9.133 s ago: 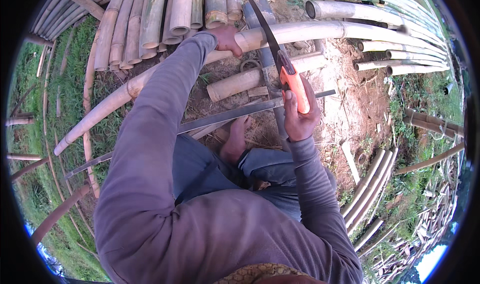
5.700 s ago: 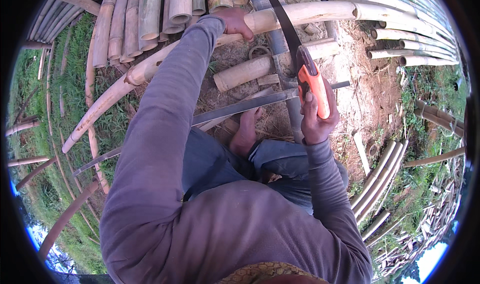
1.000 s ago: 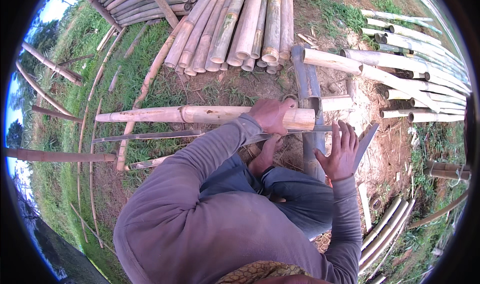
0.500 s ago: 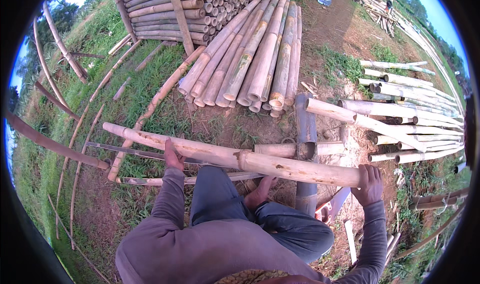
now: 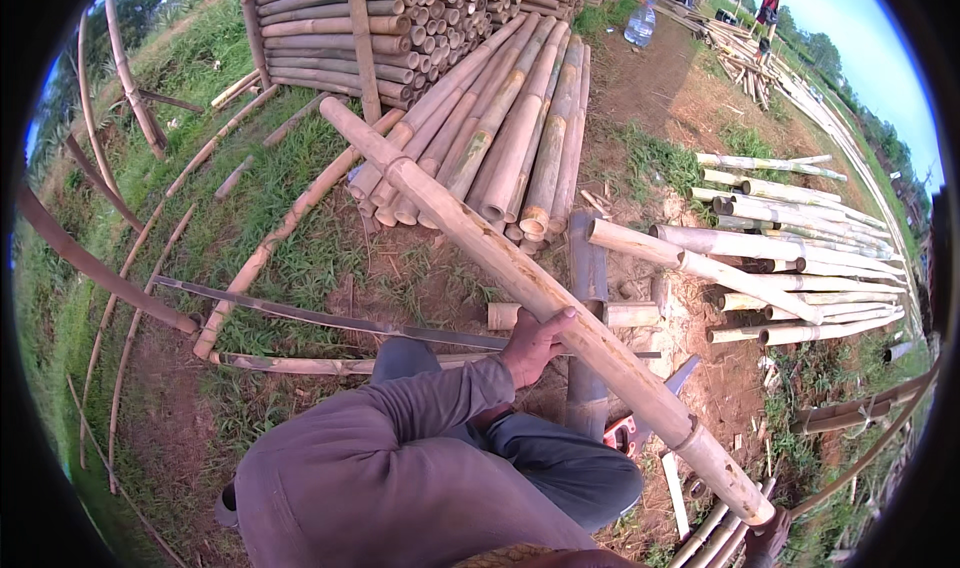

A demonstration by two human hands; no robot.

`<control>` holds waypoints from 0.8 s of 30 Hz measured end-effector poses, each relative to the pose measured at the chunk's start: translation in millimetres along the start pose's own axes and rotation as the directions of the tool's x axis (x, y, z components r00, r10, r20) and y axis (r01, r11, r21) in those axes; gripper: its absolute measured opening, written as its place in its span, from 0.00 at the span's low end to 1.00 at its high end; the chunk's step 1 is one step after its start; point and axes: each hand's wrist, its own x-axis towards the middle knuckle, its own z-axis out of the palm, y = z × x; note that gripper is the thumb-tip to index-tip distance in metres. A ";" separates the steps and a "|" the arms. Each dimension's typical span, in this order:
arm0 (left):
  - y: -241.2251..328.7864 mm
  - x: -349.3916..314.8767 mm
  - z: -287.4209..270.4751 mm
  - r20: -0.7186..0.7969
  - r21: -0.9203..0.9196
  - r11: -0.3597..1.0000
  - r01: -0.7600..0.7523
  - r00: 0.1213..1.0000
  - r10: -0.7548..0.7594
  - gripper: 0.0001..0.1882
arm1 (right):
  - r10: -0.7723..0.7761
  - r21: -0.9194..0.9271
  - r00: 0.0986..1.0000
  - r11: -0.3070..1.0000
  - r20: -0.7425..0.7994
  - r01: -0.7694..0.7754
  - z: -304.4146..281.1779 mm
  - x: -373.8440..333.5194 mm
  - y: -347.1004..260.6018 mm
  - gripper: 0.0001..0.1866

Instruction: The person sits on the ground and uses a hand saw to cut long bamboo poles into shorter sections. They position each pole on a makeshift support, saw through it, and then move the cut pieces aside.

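A long, pale bamboo pole (image 5: 470, 230) slants across the view from the far stack down to the lower right. Against its middle my left hand (image 5: 532, 348) is closed, with the thumb lying along the side. At the pole's near right end is my right hand (image 5: 768, 542), gripping around the cut end and partly hidden by it. Beneath the pole lie a dark, thick bamboo support (image 5: 588, 393) and a short pale bamboo piece (image 5: 632, 315). A handsaw (image 5: 622, 434) with a red and white handle rests on the ground beside the support, its blade partly covered.
Stacked bamboo poles (image 5: 520, 118) fan out ahead, below a tall pile (image 5: 335, 43). Another row of cut poles (image 5: 810, 258) lies to the right, with one bamboo (image 5: 700, 265) slanting over it. A thin dark strip (image 5: 330, 313) crosses near my knee. A clear bottle (image 5: 640, 23) stands far off.
The bamboo pole has swung from nearly crosswise to a steep diagonal, its far end moving away and right. My left hand has shifted right to its middle; my right hand has come down nearer me.
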 end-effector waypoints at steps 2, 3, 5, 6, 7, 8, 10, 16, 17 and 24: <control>4.9 18.0 22.7 -0.089 0.113 0.993 0.041 0.996 -0.031 0.35 | 0.100 -0.054 0.984 0.994 0.149 -0.093 -38.0 -18.0 -47.0 0.57; 2.8 36.0 28.7 -0.101 0.164 0.985 0.059 0.994 -0.042 0.37 | 0.162 -0.075 0.970 0.986 0.182 -0.151 -70.6 -32.2 -89.8 0.54; -6.9 87.1 28.8 -0.094 0.199 0.979 0.040 0.995 -0.022 0.37 | 0.079 -0.104 0.975 0.993 0.209 -0.058 -59.5 -55.4 -84.1 0.54; -7.9 110.8 27.4 -0.098 0.223 0.975 0.029 0.995 -0.007 0.37 | 0.029 -0.110 0.973 0.994 0.230 -0.004 -50.2 -61.0 -83.8 0.53; -1.4 131.4 28.4 -0.119 0.232 0.973 0.001 0.992 0.028 0.36 | 0.027 -0.150 0.947 0.988 0.320 0.022 -56.3 -56.7 -109.4 0.55; 8.6 153.3 28.3 -0.141 0.241 0.970 -0.029 0.988 0.065 0.34 | 0.028 -0.063 0.919 0.998 0.394 -0.004 -66.6 -50.7 -137.2 0.55; 48.8 193.1 35.9 -0.062 0.306 0.950 -0.069 0.994 0.092 0.32 | 0.023 0.073 0.880 0.995 0.474 -0.065 -91.7 -45.1 -200.3 0.55; 207.8 241.6 12.1 0.145 0.415 0.869 -0.269 0.963 0.228 0.37 | -0.445 0.930 0.852 0.349 0.275 -0.118 -54.5 19.6 -412.1 0.39; 221.5 234.5 -7.4 0.255 0.427 0.822 -0.376 0.923 0.290 0.37 | -0.569 0.946 0.801 0.324 0.186 0.011 -45.3 42.5 -463.2 0.38; 107.1 45.9 -195.1 -0.092 0.478 0.798 -0.366 0.883 0.460 0.46 | -0.646 0.810 0.716 -0.254 0.266 -0.529 3.7 94.3 -820.8 0.25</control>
